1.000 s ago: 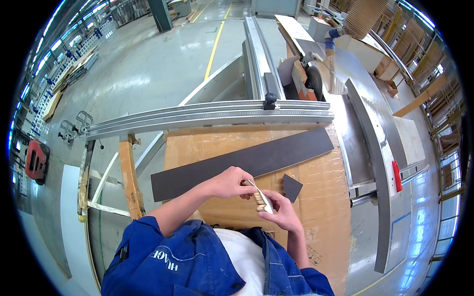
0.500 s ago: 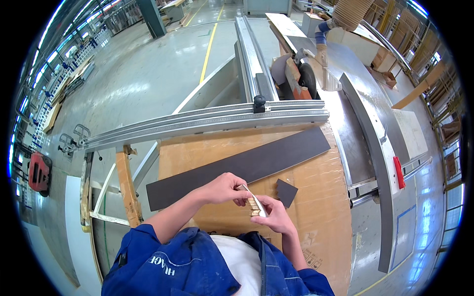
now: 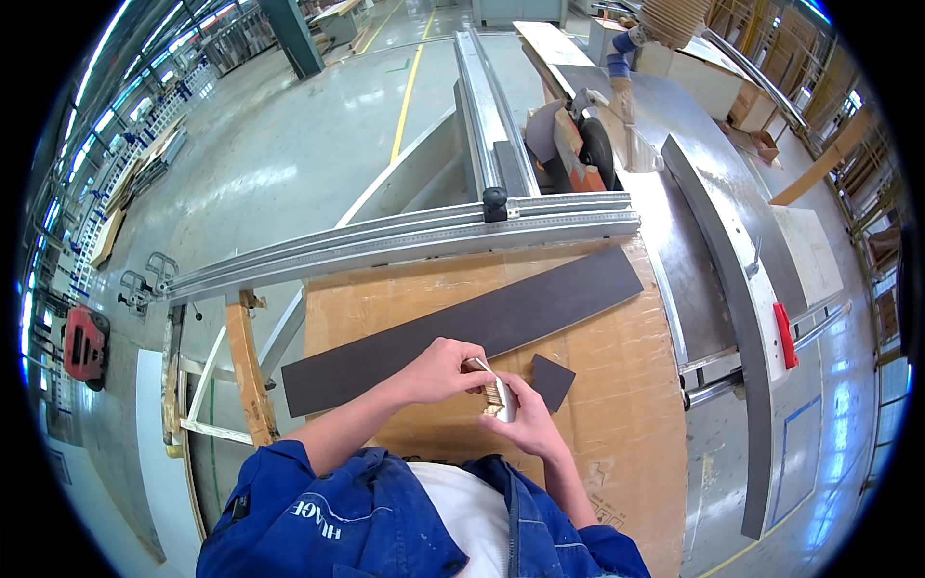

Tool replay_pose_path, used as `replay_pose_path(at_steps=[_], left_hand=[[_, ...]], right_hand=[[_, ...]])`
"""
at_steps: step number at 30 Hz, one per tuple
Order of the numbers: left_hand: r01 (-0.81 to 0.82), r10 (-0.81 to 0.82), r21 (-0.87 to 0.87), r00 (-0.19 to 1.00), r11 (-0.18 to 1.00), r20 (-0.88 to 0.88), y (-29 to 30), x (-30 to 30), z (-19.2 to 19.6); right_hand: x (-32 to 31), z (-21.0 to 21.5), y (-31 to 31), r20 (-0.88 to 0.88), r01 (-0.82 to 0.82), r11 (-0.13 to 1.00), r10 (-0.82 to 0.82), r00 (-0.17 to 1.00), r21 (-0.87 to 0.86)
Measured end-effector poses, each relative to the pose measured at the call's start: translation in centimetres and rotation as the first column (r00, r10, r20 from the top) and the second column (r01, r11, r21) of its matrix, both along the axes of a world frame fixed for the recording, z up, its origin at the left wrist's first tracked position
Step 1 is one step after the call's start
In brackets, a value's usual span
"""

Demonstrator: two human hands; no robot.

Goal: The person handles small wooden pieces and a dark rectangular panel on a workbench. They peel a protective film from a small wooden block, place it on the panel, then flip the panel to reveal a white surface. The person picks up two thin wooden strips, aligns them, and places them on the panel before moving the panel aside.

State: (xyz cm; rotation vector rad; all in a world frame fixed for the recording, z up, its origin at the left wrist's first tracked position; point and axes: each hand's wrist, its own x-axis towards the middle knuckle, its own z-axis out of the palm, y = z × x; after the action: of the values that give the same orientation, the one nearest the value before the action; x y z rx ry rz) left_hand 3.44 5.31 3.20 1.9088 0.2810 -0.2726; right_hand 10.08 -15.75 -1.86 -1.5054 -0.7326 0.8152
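Where left hand [image 3: 453, 371] clamps fingers: small white-faced piece [image 3: 499, 399], ridged tan edge
Right hand [image 3: 530, 416]: fingers clamped on it

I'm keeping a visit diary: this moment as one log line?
left hand: holding white-faced stepped piece; right hand: holding it too; nearby: long dark board, small dark piece; beneath: cardboard

The striped piece [image 3: 506, 401] is white and tan. The long board [image 3: 462, 329] and the small piece [image 3: 552, 383] share 1 colour, dark grey; the cardboard [image 3: 617, 395] is brown, the jacket [image 3: 371, 535] blue, the shirt [image 3: 472, 511] white, the floor line [image 3: 409, 106] yellow.
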Motion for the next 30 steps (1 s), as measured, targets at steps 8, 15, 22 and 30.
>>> replay_pose_path(at_steps=[8,15,22,30], left_hand=[[0.025,-0.055,-0.201,0.988,0.979,-0.143,0.6,0.3,0.7],[0.067,-0.105,-0.247,0.984,0.967,-0.142,0.9,-0.3,0.0],[0.073,-0.092,-0.168,0.990,0.983,-0.111,0.7,-0.6,0.1],[0.081,-0.087,-0.090,0.994,0.993,-0.069,0.8,-0.8,0.2]], right_hand=[[-0.5,-0.3,-0.6,-0.010,-0.001,0.999,0.000,1.000,-0.047],[-0.6,0.3,-0.8,0.041,-0.016,0.998,0.018,0.999,-0.065],[-0.5,0.6,-0.6,0.076,-0.010,0.994,0.018,0.997,-0.104],[-0.7,0.4,-0.5,0.095,0.010,0.995,0.000,0.996,-0.102]])
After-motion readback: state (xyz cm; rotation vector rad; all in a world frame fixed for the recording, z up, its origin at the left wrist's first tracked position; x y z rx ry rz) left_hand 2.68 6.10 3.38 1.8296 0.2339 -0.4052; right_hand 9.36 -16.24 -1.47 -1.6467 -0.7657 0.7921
